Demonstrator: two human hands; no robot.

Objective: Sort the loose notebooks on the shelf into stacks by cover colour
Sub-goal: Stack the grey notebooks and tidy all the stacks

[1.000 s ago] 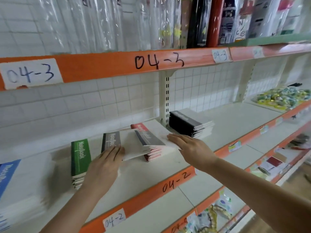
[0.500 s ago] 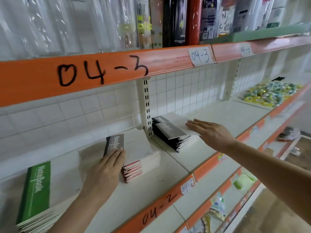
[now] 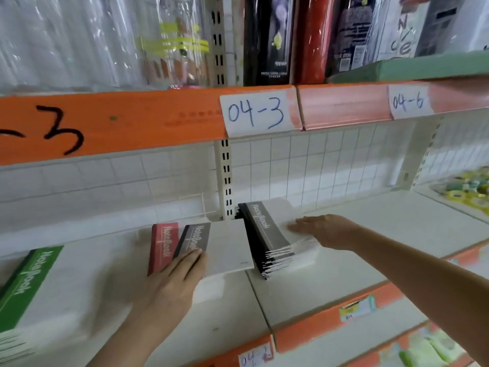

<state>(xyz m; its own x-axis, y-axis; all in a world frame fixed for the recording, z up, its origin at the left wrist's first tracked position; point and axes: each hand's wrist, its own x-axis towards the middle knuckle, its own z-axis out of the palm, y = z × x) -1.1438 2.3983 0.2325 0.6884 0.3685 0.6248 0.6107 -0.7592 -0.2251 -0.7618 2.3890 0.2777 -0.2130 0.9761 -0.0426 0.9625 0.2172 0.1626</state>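
A stack of black-spined notebooks [image 3: 267, 234] lies on the white shelf [image 3: 330, 282] beside the upright post. My right hand [image 3: 325, 230] rests flat on its top cover, fingers straight. To the left, a loose black-spined notebook [image 3: 225, 247] lies on top of a red-spined one [image 3: 161, 247]. My left hand [image 3: 177, 279] lies flat on that black notebook's near corner, fingers extended. A stack of green-spined notebooks [image 3: 25, 284] sits at the far left.
The orange shelf edge [image 3: 158, 120] above carries labels reading 04-3. Wrapped rolls and packets stand on the upper shelf [image 3: 267, 41]. Coloured tape rolls [image 3: 468, 189] lie at the far right. A slotted post [image 3: 226, 178] divides the back wall.
The view has swung right and closer. My right hand now lies on the black stack. My left hand has slid the loose black notebook rightwards, uncovering the red spine beneath.
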